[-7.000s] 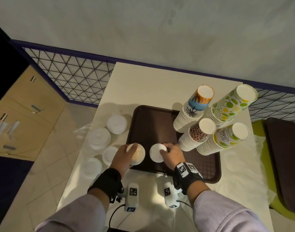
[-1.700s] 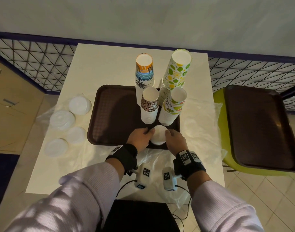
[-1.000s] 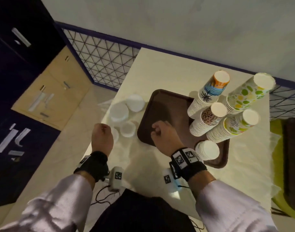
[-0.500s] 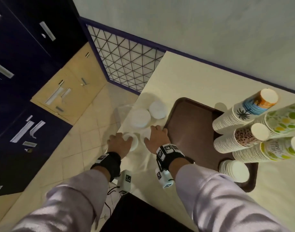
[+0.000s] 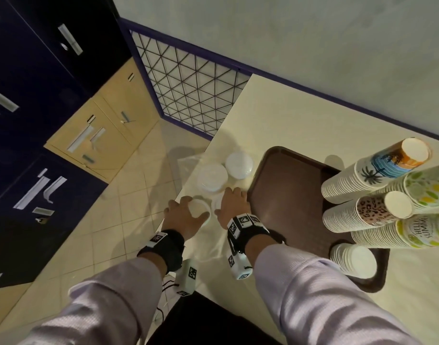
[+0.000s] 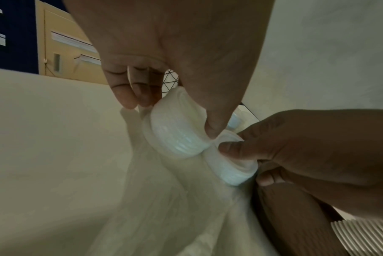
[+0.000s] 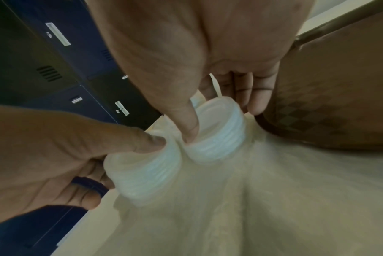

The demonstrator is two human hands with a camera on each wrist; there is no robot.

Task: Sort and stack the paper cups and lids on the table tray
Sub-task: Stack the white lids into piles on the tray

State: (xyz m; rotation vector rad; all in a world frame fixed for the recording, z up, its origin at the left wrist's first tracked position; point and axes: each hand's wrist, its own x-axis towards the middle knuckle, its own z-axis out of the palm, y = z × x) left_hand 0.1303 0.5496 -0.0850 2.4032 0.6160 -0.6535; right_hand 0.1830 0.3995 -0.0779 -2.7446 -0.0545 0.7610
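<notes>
Beside the brown tray (image 5: 283, 185), your left hand (image 5: 182, 216) and right hand (image 5: 234, 207) each clasp a small lid stack (image 6: 175, 131) (nested, translucent); lift both level, squeezing lightly.

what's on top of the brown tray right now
Four tall stacks of patterned paper cups stand on the brown tray, with a short white stack at its near corner. Its left half is bare. The tray under the stacks is hidden.

Grey wall (image 5: 313, 33), tiled floor (image 5: 129, 207), dark blue lockers (image 5: 27, 70), tan cabinet (image 5: 101, 130), wire-mesh railing (image 5: 188, 78).
</notes>
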